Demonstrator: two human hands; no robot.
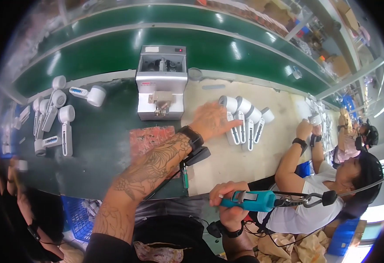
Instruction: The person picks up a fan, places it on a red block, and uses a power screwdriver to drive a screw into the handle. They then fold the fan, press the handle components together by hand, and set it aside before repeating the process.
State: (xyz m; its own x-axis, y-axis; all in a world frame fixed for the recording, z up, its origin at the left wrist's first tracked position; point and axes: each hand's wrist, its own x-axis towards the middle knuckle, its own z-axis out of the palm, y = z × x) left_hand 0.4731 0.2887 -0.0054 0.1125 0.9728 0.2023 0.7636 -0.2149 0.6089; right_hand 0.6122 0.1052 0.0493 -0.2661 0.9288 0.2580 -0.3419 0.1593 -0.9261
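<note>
My left hand reaches across the bench, slightly blurred, thumb stretched out and fingers apart. It is at the leftmost of several white handle-shaped pieces with round heads, like hand showers; whether it touches that piece I cannot tell. These lie side by side, each handle showing a long slot. Low at the right, my right hand is closed around a teal power screwdriver attached to a cable and a metal clip. The tool is held in front of my body, away from the bench pieces.
A silver screw feeder stands mid-bench, with a red mat before it. More white hand showers lie at left. A green-handled screwdriver is near the front edge. A co-worker works at right; a blue basket sits below.
</note>
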